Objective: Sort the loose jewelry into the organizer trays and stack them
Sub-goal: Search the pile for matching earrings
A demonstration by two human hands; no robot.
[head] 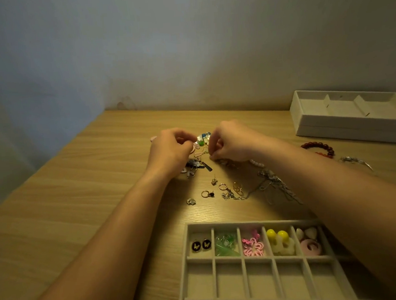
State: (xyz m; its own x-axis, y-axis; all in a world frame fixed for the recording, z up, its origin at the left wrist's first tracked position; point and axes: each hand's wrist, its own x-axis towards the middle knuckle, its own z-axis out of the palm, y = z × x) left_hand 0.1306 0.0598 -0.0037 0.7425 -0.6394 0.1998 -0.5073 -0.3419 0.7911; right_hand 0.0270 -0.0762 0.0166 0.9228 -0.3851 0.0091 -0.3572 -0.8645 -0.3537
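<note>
The grey felt grid tray (pixel 201 259), earrings filling its far row, lies nearest; just beyond it loose jewelry (pixel 223 187) litters the wooden table (pixel 88 182), where left hand (pixel 171 149) and right hand (pixel 229 142), fingers curled tight, each pinch a small piece.

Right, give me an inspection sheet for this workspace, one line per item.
Surface: wooden table, light grain.
Job's things: grid tray, five far-row compartments filled, the visible rest empty; white trays far right, apparently stacked two-high; loose jewelry heaped mid-table; red bead bracelet and silver chains lying to the right.
Clutter: nothing seen.
Hands: left hand and right hand over the heap, fingers curled, pinching small pieces.
Cables: nothing seen.
Surroundings: plain wall behind the table.
</note>
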